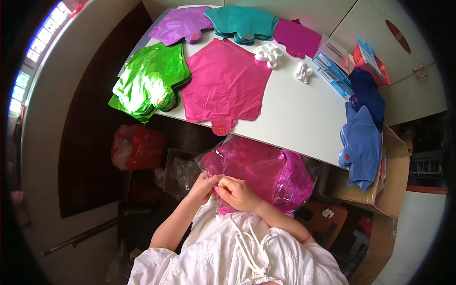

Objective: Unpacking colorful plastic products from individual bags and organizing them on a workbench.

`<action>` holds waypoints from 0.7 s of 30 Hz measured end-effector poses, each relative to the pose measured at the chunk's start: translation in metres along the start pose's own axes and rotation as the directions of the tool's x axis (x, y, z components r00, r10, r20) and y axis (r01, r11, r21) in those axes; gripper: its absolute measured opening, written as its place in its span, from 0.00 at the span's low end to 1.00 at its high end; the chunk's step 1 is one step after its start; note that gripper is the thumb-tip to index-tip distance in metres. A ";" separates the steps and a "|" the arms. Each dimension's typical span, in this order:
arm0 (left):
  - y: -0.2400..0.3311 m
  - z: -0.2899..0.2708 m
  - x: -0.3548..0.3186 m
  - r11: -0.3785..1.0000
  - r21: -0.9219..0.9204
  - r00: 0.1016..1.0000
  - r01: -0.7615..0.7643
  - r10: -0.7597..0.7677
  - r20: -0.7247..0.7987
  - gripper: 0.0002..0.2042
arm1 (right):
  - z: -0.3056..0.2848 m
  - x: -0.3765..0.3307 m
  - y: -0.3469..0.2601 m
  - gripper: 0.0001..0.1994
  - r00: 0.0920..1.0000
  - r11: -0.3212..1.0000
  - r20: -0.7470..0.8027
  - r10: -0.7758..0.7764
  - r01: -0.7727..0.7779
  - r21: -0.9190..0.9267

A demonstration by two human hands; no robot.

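Note:
On my lap lies a clear plastic bag point(297, 183) with flat magenta foil balloons point(251, 159) inside. My left hand point(203, 187) and my right hand point(237, 194) meet at the bag's left side, fingers closed on its plastic. The exact grip of the fingertips is partly hidden. Just beyond the bag, a flat star-shaped pink foil balloon point(225, 80) lies on the white table point(304, 114), its round tab hanging over the front edge. Left of it rests a stack of shiny green foil balloons point(152, 78).
Purple point(180, 23), teal point(242, 21) and magenta point(297, 37) foil pieces line the table's far side. White ribbon rolls point(270, 54) and a white bundle point(303, 72) lie nearby. Blue foil pieces point(362, 145) overhang the right edge, above a cardboard box point(394, 175). A red bag point(137, 147) is lower left.

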State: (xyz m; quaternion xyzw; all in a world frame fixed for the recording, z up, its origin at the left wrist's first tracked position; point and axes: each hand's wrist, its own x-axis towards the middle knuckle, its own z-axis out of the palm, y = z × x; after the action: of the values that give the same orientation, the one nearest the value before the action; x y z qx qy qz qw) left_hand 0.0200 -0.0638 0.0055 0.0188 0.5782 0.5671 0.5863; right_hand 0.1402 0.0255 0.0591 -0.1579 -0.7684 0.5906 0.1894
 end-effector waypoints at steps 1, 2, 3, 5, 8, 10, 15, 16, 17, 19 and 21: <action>0.003 0.000 0.002 0.994 -0.033 0.994 0.107 -0.106 0.035 0.11 | 0.002 0.000 0.001 0.09 1.000 1.000 -0.002 -0.006 0.006 -0.003; 0.003 0.003 -0.003 0.995 0.033 0.994 0.092 -0.093 0.054 0.08 | 0.004 0.000 0.004 0.09 1.000 1.000 -0.004 -0.012 0.012 -0.006; -0.001 0.001 -0.003 0.999 0.027 0.997 0.045 -0.047 0.058 0.08 | 0.005 0.001 0.004 0.08 1.000 1.000 -0.004 -0.018 0.018 -0.009; -0.011 -0.005 -0.002 0.999 0.015 0.997 -0.049 0.048 0.065 0.06 | -0.003 0.000 -0.001 0.07 1.000 0.999 0.013 0.009 -0.008 -0.047; 0.007 -0.028 -0.011 1.000 -0.009 0.995 0.015 -0.014 0.097 0.07 | -0.034 -0.004 -0.006 0.09 0.986 0.957 -0.107 -0.130 0.097 -0.273; 0.032 -0.028 -0.029 0.993 -0.073 0.994 0.096 -0.092 0.055 0.08 | -0.063 -0.017 -0.010 0.18 0.976 0.897 -0.097 -0.194 0.137 -0.420; 0.048 -0.053 -0.054 0.995 -0.023 0.980 0.101 -0.103 -0.172 0.16 | -0.101 -0.057 -0.026 0.36 0.927 0.784 0.341 -0.155 0.325 -0.529; 0.040 -0.069 -0.050 0.995 0.016 0.981 0.099 -0.095 -0.171 0.16 | -0.102 -0.058 -0.026 0.31 0.911 0.735 0.357 -0.207 0.386 -0.557; 0.033 -0.081 -0.048 0.994 0.053 0.982 0.098 -0.087 -0.170 0.16 | -0.102 -0.059 -0.025 0.25 0.890 0.680 0.376 -0.258 0.443 -0.584; 0.045 -0.073 -0.058 0.994 0.028 0.986 0.102 -0.097 -0.132 0.17 | -0.104 -0.062 -0.023 0.15 0.879 0.616 0.328 -0.346 0.477 -0.627; 0.061 -0.066 -0.071 0.997 0.034 0.996 0.067 -0.064 -0.064 0.17 | -0.104 -0.067 -0.016 0.07 0.877 0.621 0.191 -0.440 0.451 -0.641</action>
State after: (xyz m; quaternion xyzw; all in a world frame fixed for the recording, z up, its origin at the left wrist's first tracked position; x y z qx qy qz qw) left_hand -0.0435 -0.1328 0.0712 -0.0072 0.6068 0.5372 0.5858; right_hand 0.2487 0.0785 0.0916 -0.0154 -0.9438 0.2106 0.2544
